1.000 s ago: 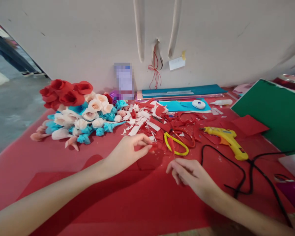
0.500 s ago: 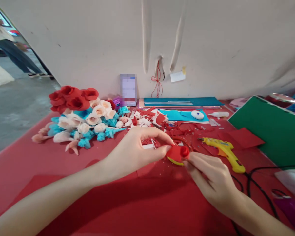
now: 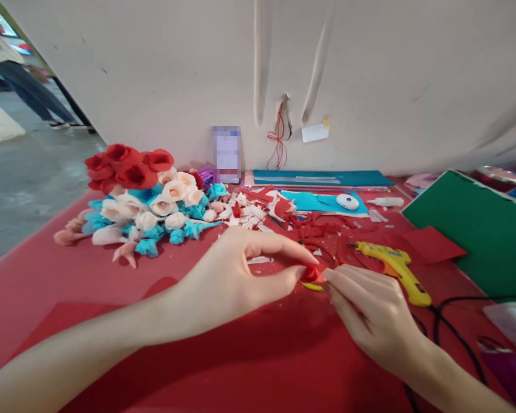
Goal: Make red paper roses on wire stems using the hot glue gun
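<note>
A small red paper flower (image 3: 313, 273), rolled into a bud, is held between both hands above the red table. My left hand (image 3: 245, 275) pinches its left side with thumb and forefinger. From the right, the fingertips of my right hand (image 3: 370, 310) are closed on its other edge. Behind and just below the bud, part of a yellow curved object (image 3: 313, 286) shows; its kind is hidden. Red paper scraps (image 3: 318, 226) lie just beyond my hands. A yellow glue gun (image 3: 395, 267) rests on the table right of them, its black cord trailing toward me.
Finished red flowers (image 3: 129, 163), white and blue ones are heaped at the left. A phone (image 3: 226, 155) leans against the wall. A green board (image 3: 477, 229) stands at the right; a white round-ended device (image 3: 347, 201) lies on blue paper. A person (image 3: 21, 74) stands far left.
My hands have come closer together round the red flower. Its flat paper part, visible before between my fingers, now looks wrapped in against the bud.
</note>
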The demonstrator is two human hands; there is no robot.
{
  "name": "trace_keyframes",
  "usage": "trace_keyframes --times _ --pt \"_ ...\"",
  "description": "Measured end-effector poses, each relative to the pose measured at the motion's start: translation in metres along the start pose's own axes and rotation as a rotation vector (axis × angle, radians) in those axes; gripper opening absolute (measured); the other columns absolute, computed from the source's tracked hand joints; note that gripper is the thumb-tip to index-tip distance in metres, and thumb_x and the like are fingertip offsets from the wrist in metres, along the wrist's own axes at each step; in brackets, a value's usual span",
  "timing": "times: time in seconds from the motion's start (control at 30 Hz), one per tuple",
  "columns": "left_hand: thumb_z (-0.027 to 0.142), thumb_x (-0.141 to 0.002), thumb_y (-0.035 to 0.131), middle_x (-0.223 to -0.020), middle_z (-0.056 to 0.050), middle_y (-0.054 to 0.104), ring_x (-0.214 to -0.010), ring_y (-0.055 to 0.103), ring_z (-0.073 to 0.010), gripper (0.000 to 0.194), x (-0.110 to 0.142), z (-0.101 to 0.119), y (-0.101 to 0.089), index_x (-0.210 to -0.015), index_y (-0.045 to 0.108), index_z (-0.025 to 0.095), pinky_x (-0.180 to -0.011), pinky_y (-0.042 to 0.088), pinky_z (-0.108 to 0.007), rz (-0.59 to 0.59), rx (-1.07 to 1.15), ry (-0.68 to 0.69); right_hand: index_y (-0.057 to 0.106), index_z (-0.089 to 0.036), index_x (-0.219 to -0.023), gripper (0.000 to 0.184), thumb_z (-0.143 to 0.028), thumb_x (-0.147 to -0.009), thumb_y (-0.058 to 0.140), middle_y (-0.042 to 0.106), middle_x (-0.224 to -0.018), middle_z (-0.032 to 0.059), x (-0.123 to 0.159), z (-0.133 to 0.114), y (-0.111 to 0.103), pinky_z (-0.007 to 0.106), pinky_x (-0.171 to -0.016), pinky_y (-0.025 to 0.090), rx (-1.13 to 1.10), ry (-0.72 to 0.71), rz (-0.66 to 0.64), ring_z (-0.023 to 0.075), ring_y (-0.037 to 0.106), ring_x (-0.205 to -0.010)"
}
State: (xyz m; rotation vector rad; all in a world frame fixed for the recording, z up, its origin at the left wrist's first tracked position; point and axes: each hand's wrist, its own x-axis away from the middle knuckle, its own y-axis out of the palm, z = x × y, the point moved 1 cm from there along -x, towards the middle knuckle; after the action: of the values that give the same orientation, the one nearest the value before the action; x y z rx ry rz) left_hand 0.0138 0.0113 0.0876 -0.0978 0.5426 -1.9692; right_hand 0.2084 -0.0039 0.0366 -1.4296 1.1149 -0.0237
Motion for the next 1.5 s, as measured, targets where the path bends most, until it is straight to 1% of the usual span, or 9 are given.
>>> trace_keyframes --times 0.13,0.23,0.4,0.8,0.93,1.07,1.3,1.4,1.5 --pt "0.005 -0.070 0.053 -0.087 0.008 0.069 -0.082 0.063 -0.0079 0.029 0.001 0.000 0.000 -0.088 0.066 0.024 -0.074 0.049 -0.011 -0.033 -0.024 0.006 0.055 -0.013 -0.090 0.015 -0.007 -0.080 0.045 0.055 -0.062 0.0013 0.001 -0.001 -0.002 0.024 -0.049 0.035 0.027 0.000 -0.011 0.0112 0.046 -0.053" --pt "0.010 -0.072 0.056 -0.090 0.007 0.069 -0.085 0.062 -0.0083 0.025 0.002 0.000 0.001 -0.091 0.065 0.023 -0.077 0.048 -0.012 -0.064 -0.056 0.001 0.055 -0.013 -0.089 0.014 -0.008 -0.080 0.046 0.056 -0.062 0.0016 0.001 -0.001 -0.003 0.024 -0.050 0.036 0.054 0.003 -0.020 0.0119 0.049 -0.054" --pt "0.018 -0.073 0.060 -0.086 0.008 0.069 -0.081 0.062 -0.0071 0.017 0.001 0.002 0.002 -0.088 0.066 0.024 -0.074 0.048 -0.011 -0.055 -0.120 0.008 0.056 -0.014 -0.088 0.013 -0.010 -0.081 0.046 0.058 -0.062 0.0021 0.002 -0.002 -0.004 0.025 -0.050 0.037 0.098 0.008 -0.037 0.0132 0.052 -0.055" --pt "0.020 -0.074 0.058 -0.081 0.006 0.070 -0.075 0.063 -0.0097 0.012 0.000 -0.004 0.006 -0.083 0.065 0.023 -0.068 0.049 -0.016 -0.063 -0.194 0.040 0.060 -0.013 -0.082 0.015 -0.012 -0.081 0.045 0.058 -0.060 0.0028 0.002 -0.005 -0.007 0.026 -0.048 0.033 0.136 0.017 -0.140 0.0133 0.048 -0.050" --pt "0.017 -0.073 0.057 -0.080 0.004 0.069 -0.072 0.063 -0.0107 0.012 0.000 -0.005 0.008 -0.082 0.065 0.021 -0.069 0.050 -0.018 -0.053 -0.179 0.036 0.060 -0.015 -0.079 0.013 -0.014 -0.081 0.047 0.059 -0.063 0.0029 0.001 -0.006 -0.006 0.026 -0.050 0.035 0.132 0.007 -0.112 0.0132 0.050 -0.053" --pt "0.014 -0.073 0.057 -0.081 0.004 0.069 -0.074 0.062 -0.0097 0.014 0.000 -0.008 0.009 -0.082 0.065 0.021 -0.071 0.049 -0.018 -0.065 -0.161 0.016 0.059 -0.017 -0.080 0.006 -0.021 -0.077 0.057 0.056 -0.062 -0.0004 -0.003 -0.009 -0.006 0.023 -0.050 0.037 -0.007 0.083 -0.050 0.0106 0.050 -0.053" --pt "0.011 -0.072 0.056 -0.083 0.005 0.068 -0.075 0.062 -0.0086 0.018 0.000 -0.011 0.016 -0.086 0.064 0.021 -0.071 0.048 -0.017 -0.105 -0.168 0.049 0.061 -0.020 -0.075 0.007 -0.015 -0.078 0.055 0.061 -0.065 -0.0020 -0.004 -0.015 -0.003 0.017 -0.047 0.040 -0.354 0.351 -0.126 0.0082 0.054 -0.055" --pt "0.011 -0.073 0.055 -0.089 0.003 0.067 -0.079 0.062 -0.0108 0.026 0.001 -0.010 0.018 -0.096 0.060 0.021 -0.073 0.049 -0.020 -0.111 -0.115 0.044 0.060 -0.019 -0.069 0.011 -0.013 -0.077 0.056 0.060 -0.061 -0.0021 -0.005 -0.016 -0.003 0.017 -0.044 0.039 -0.393 0.357 -0.107 0.0084 0.054 -0.052" --pt "0.020 -0.074 0.060 -0.094 0.000 0.066 -0.086 0.061 -0.0133 0.040 0.002 -0.009 0.016 -0.112 0.050 0.023 -0.078 0.049 -0.023 -0.098 0.002 0.003 0.057 -0.018 -0.062 0.015 -0.012 -0.076 0.056 0.055 -0.055 -0.0032 -0.007 -0.015 -0.007 0.017 -0.042 0.037 -0.418 0.329 -0.024 0.0075 0.049 -0.047"
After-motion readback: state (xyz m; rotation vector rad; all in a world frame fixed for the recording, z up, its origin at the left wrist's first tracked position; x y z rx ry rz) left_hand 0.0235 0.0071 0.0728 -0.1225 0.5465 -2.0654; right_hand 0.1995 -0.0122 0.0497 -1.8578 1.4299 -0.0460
